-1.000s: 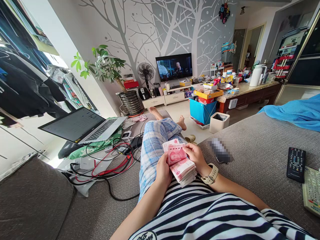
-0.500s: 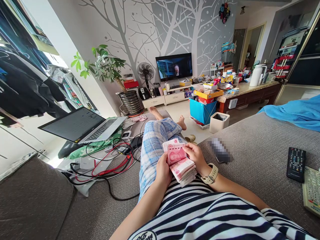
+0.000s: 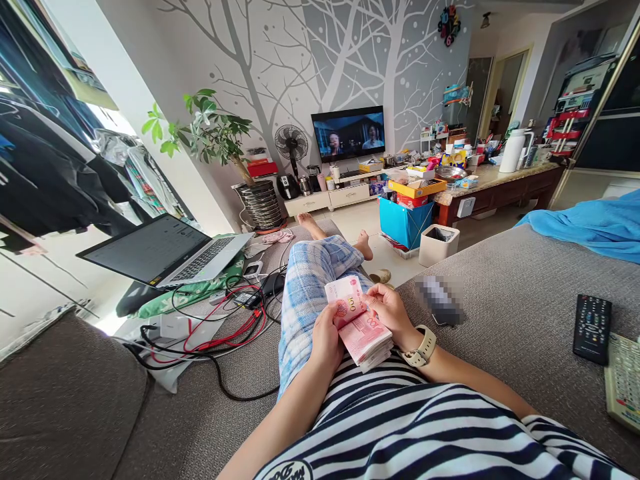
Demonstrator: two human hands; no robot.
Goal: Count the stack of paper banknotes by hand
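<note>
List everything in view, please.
Banknotes: many, red, centre
Laptop: one, silver, left
Clothes: several, mixed, left
Cables: several, black, red, white, left
Sofa: one, grey, foreground
Remote: one, black, right
Cloth: one, blue, right
Plant: one, green, back left
Fan: one, black, back centre
Television: one, black, back centre
Bin: one, beige, centre right
Jug: one, white, back right
Tabletop clutter: uncounted, mixed, back right
Feet: two, bare, centre
Left hand: one, bare, on banknotes
Right hand: one, bare, on banknotes

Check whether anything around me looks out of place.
Yes: the cables beside the laptop lie in a loose, crossing tangle. The dark thing near your right hand is pixelated, so I can't identify it. The lower ends of the banknotes are uneven.
</note>
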